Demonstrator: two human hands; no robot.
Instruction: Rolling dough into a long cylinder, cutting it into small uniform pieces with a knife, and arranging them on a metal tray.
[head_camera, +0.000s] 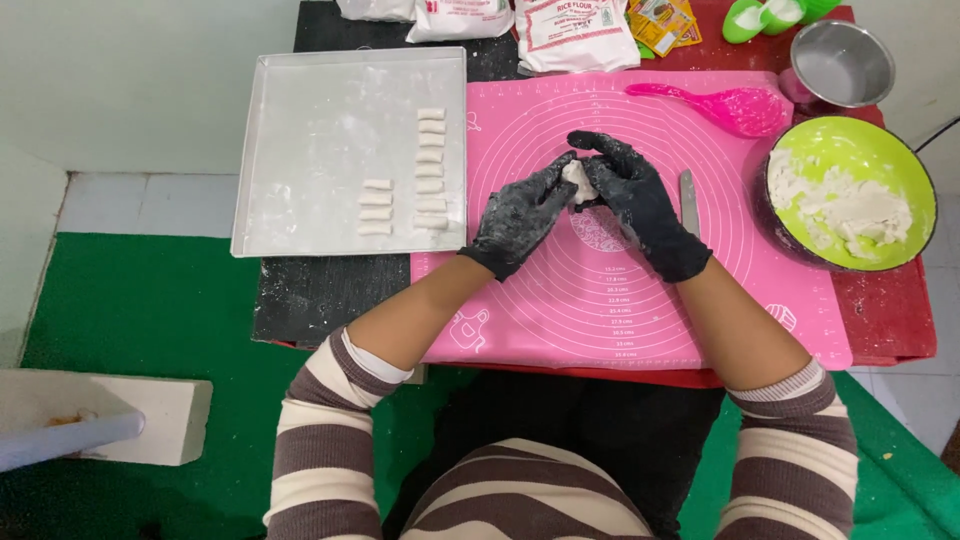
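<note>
A small lump of dough (578, 180) is being pinched between the left hand (520, 215) and right hand (635, 200), both in black gloves, over the pink mat (560, 310); left of the mat, a metal tray (310, 140) is holding about a dozen shaped dough pieces (430, 165) with much room remaining; right of the mat, a green bowl (850, 140) is still holding plenty of dough; nothing is blocking the way.

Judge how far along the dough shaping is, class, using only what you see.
Done: two columns of shaped dough pieces lie on the floured tray. In hand: the left hand and right hand press a dough lump above the pink mat. Left: more dough sits in the green bowl.
</note>
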